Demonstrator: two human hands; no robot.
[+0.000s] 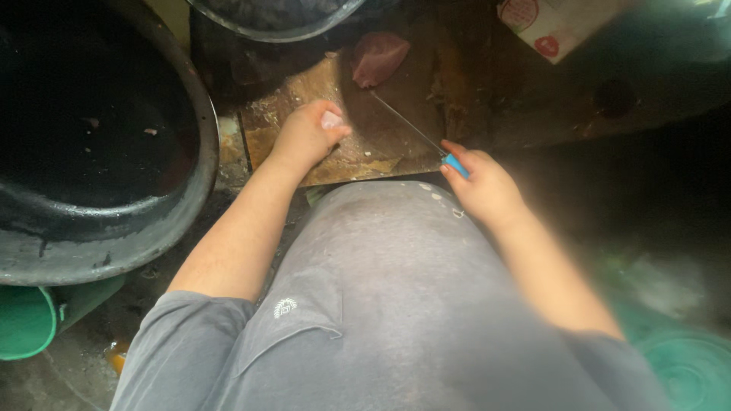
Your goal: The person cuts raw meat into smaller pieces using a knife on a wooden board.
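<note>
Gripping a blue-handled knife [417, 134] in the right hand [483, 186], blade angled up-left toward meat [378, 57], left hand [308, 137] pinching a pale piece [332, 119]

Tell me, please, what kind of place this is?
Probably a rough working kitchen: a worn wooden cutting board with a piece of raw meat, a blue-handled knife in the right hand, and a large blackened wok.

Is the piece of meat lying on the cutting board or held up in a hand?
On the board. The reddish meat lies flat at the far side of the wooden board; neither hand touches it.
</note>
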